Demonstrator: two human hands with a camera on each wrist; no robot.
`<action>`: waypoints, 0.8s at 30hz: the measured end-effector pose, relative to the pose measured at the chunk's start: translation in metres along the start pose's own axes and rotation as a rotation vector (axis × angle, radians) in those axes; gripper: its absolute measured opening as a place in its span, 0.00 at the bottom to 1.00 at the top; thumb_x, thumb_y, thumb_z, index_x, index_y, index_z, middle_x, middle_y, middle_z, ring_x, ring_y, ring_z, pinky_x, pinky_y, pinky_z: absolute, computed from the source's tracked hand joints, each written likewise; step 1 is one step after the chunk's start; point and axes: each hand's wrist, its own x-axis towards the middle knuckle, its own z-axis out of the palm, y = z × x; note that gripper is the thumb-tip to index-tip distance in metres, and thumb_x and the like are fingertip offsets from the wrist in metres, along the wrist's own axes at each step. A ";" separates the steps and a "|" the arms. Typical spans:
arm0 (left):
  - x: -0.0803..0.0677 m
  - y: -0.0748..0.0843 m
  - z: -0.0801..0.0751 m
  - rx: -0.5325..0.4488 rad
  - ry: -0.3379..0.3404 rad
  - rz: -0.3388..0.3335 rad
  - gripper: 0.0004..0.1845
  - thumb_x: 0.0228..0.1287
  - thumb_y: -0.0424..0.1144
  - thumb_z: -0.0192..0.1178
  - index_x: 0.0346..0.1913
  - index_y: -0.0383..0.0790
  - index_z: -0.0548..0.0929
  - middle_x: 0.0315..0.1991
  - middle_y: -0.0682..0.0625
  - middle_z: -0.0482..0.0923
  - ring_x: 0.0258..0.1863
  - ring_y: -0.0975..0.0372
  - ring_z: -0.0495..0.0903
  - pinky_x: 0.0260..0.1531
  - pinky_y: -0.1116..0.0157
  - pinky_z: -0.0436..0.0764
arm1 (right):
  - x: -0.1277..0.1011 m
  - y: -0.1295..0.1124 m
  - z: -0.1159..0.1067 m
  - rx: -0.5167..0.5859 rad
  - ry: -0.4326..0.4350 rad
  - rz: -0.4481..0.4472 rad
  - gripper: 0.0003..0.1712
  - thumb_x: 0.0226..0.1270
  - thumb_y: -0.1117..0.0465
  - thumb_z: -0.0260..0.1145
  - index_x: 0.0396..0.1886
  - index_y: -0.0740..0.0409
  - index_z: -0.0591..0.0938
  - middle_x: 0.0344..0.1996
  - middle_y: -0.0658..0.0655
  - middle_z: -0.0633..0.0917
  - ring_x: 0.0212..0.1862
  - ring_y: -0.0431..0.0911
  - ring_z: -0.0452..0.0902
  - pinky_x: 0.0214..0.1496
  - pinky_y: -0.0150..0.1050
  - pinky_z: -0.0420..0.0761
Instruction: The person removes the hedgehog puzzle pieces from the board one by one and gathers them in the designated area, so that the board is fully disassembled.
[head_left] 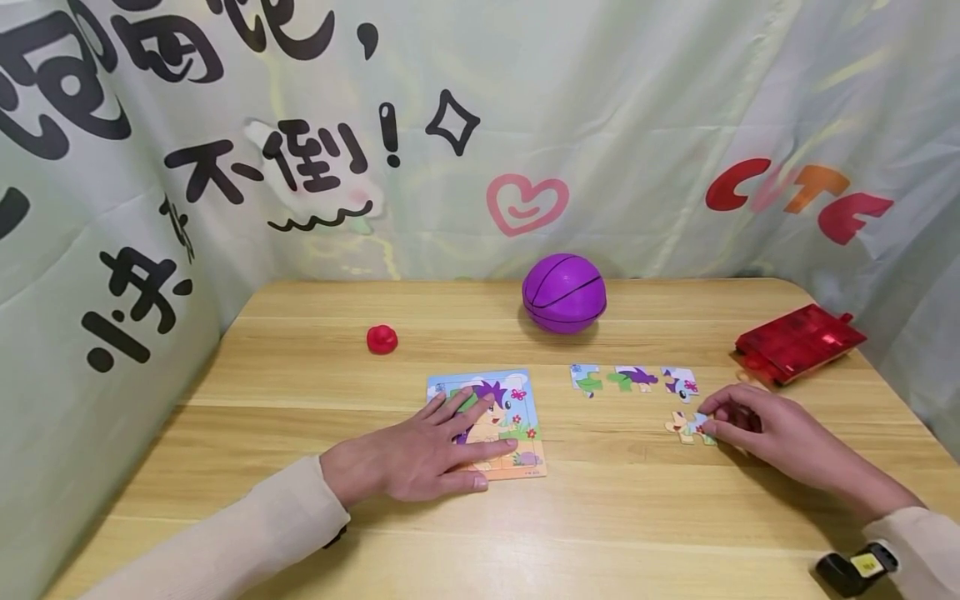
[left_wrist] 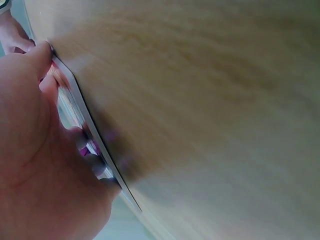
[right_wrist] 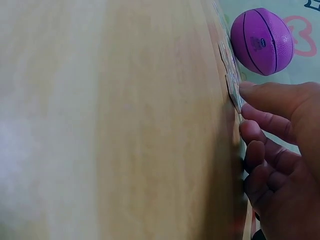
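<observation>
My left hand [head_left: 420, 450] rests with fingers spread over a square picture puzzle board [head_left: 528, 471] showing a purple-haired cartoon figure. In the left wrist view the thumb and fingers lie along the board's edge [left_wrist: 92, 125]. Over to the right, my right hand [head_left: 772, 429] pinches a jigsaw piece [head_left: 705, 430] between thumb and index finger, close to the tabletop. That piece sits against another jigsaw piece [head_left: 679, 427] on its left. Three more pieces form a spaced row behind: a left one [head_left: 585, 378], a middle one [head_left: 637, 377] and a right one [head_left: 681, 382].
A purple mini basketball [head_left: 564, 293] stands at the back of the wooden table [head_left: 300, 400]. Left of it is a small red toy [head_left: 382, 339]. A shiny red packet [head_left: 801, 343] lies at the back right. Printed curtains [head_left: 637, 125] hang behind and beside the table.
</observation>
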 end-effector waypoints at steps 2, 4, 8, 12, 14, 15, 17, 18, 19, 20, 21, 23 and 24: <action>0.000 0.000 0.000 -0.002 0.000 0.000 0.30 0.88 0.64 0.41 0.86 0.77 0.56 0.92 0.45 0.32 0.90 0.44 0.29 0.87 0.36 0.41 | 0.000 -0.001 -0.002 0.004 -0.005 0.009 0.08 0.74 0.58 0.77 0.48 0.53 0.87 0.33 0.45 0.80 0.33 0.35 0.70 0.32 0.31 0.70; 0.000 0.000 0.000 -0.006 -0.001 0.000 0.30 0.88 0.64 0.41 0.86 0.76 0.57 0.92 0.45 0.32 0.90 0.44 0.29 0.87 0.36 0.41 | 0.001 -0.003 -0.005 0.006 -0.006 0.018 0.08 0.75 0.57 0.76 0.48 0.52 0.87 0.34 0.46 0.82 0.34 0.35 0.71 0.32 0.31 0.71; -0.001 0.000 0.000 -0.011 -0.002 -0.002 0.30 0.88 0.64 0.41 0.86 0.76 0.57 0.92 0.45 0.31 0.90 0.44 0.29 0.87 0.36 0.40 | 0.007 -0.009 -0.008 0.011 -0.009 0.010 0.08 0.77 0.57 0.74 0.50 0.52 0.88 0.37 0.47 0.84 0.35 0.35 0.72 0.34 0.31 0.73; -0.002 -0.001 0.000 -0.019 -0.002 -0.001 0.30 0.88 0.64 0.42 0.87 0.76 0.56 0.92 0.45 0.31 0.90 0.44 0.28 0.87 0.36 0.40 | 0.017 -0.022 -0.006 0.034 -0.002 -0.053 0.06 0.77 0.59 0.74 0.50 0.50 0.89 0.39 0.46 0.86 0.36 0.34 0.74 0.36 0.30 0.76; -0.002 -0.001 0.000 -0.025 0.001 0.001 0.30 0.88 0.64 0.42 0.86 0.76 0.56 0.92 0.45 0.31 0.90 0.44 0.27 0.87 0.36 0.40 | 0.022 -0.033 -0.003 0.061 0.001 -0.096 0.05 0.77 0.60 0.74 0.49 0.50 0.89 0.38 0.46 0.86 0.36 0.34 0.76 0.36 0.30 0.79; -0.002 -0.001 0.000 -0.027 0.004 0.003 0.30 0.88 0.64 0.42 0.86 0.76 0.56 0.92 0.45 0.31 0.90 0.44 0.27 0.87 0.35 0.40 | 0.025 -0.040 -0.001 0.074 0.000 -0.114 0.05 0.77 0.60 0.74 0.48 0.50 0.89 0.37 0.45 0.86 0.36 0.34 0.77 0.36 0.31 0.79; -0.002 -0.002 0.000 -0.027 0.011 0.009 0.30 0.88 0.64 0.42 0.87 0.76 0.57 0.92 0.44 0.31 0.90 0.44 0.28 0.86 0.35 0.41 | 0.032 -0.054 0.004 0.105 -0.001 -0.156 0.05 0.77 0.61 0.74 0.47 0.49 0.89 0.35 0.45 0.86 0.35 0.34 0.78 0.35 0.32 0.80; -0.002 -0.002 0.000 -0.029 0.014 0.012 0.30 0.88 0.64 0.43 0.87 0.76 0.57 0.92 0.44 0.31 0.90 0.45 0.28 0.86 0.35 0.41 | 0.035 -0.062 0.007 0.117 -0.005 -0.179 0.04 0.77 0.62 0.74 0.47 0.49 0.89 0.35 0.45 0.85 0.35 0.34 0.77 0.34 0.32 0.80; -0.002 -0.002 0.000 -0.030 0.016 0.015 0.30 0.88 0.64 0.43 0.87 0.75 0.57 0.92 0.43 0.31 0.90 0.45 0.27 0.86 0.34 0.42 | 0.039 -0.070 0.010 0.132 -0.013 -0.200 0.04 0.77 0.62 0.73 0.47 0.50 0.89 0.34 0.44 0.85 0.35 0.35 0.77 0.34 0.32 0.80; -0.002 -0.002 0.000 -0.028 0.018 0.019 0.30 0.88 0.63 0.43 0.87 0.75 0.57 0.92 0.43 0.31 0.90 0.45 0.27 0.86 0.34 0.42 | 0.042 -0.078 0.013 0.142 -0.021 -0.222 0.04 0.77 0.62 0.73 0.47 0.49 0.89 0.34 0.44 0.85 0.35 0.35 0.77 0.34 0.32 0.80; -0.002 -0.003 0.000 -0.029 0.020 0.024 0.30 0.88 0.63 0.43 0.87 0.75 0.57 0.92 0.43 0.30 0.90 0.45 0.27 0.86 0.34 0.42 | 0.046 -0.086 0.017 0.146 -0.029 -0.242 0.04 0.77 0.62 0.73 0.46 0.49 0.89 0.35 0.43 0.84 0.36 0.35 0.76 0.34 0.32 0.80; -0.003 -0.003 -0.001 -0.031 0.023 0.032 0.30 0.88 0.63 0.43 0.87 0.74 0.58 0.91 0.42 0.30 0.90 0.45 0.27 0.86 0.34 0.42 | 0.053 -0.101 0.024 0.149 -0.056 -0.277 0.03 0.77 0.62 0.73 0.45 0.49 0.89 0.35 0.42 0.83 0.36 0.35 0.76 0.35 0.32 0.80; -0.003 -0.004 -0.001 -0.031 0.026 0.037 0.30 0.88 0.63 0.43 0.87 0.74 0.58 0.91 0.42 0.31 0.90 0.45 0.28 0.86 0.34 0.42 | 0.057 -0.108 0.027 0.150 -0.074 -0.288 0.03 0.78 0.61 0.73 0.45 0.49 0.89 0.35 0.42 0.83 0.36 0.35 0.76 0.36 0.31 0.80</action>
